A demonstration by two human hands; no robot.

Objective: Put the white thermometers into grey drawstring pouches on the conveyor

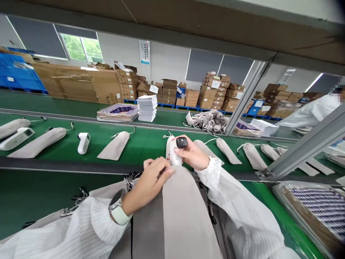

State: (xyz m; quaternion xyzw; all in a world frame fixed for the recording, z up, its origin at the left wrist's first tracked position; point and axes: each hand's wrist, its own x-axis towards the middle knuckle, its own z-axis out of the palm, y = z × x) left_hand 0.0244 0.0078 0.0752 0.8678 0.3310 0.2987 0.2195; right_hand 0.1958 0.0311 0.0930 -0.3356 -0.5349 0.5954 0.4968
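Observation:
My right hand [196, 154] grips a white infrared thermometer [176, 158] with a dark rounded head, which points up. Its lower end meets the mouth of a long pale grey cloth pouch [185, 212]; how far it goes in is hidden. My left hand [153, 178] has its fingers closed on the pouch's edge beside the thermometer. Beyond my hands, on the green belt [88, 158], lie a grey drawstring pouch [115, 145] and another white thermometer [84, 143]. More pouches gather near my lap, their cords bunched beside my left wrist.
Grey pouches [228, 151] lie along the belt to the right, near a metal post [248, 97]. Behind stand a paper stack [147, 108], a tray of small boxes [118, 112] and a pouch heap [208, 120]. A wrapped tray [318, 212] sits at right. A person's white sleeve [309, 111] shows there.

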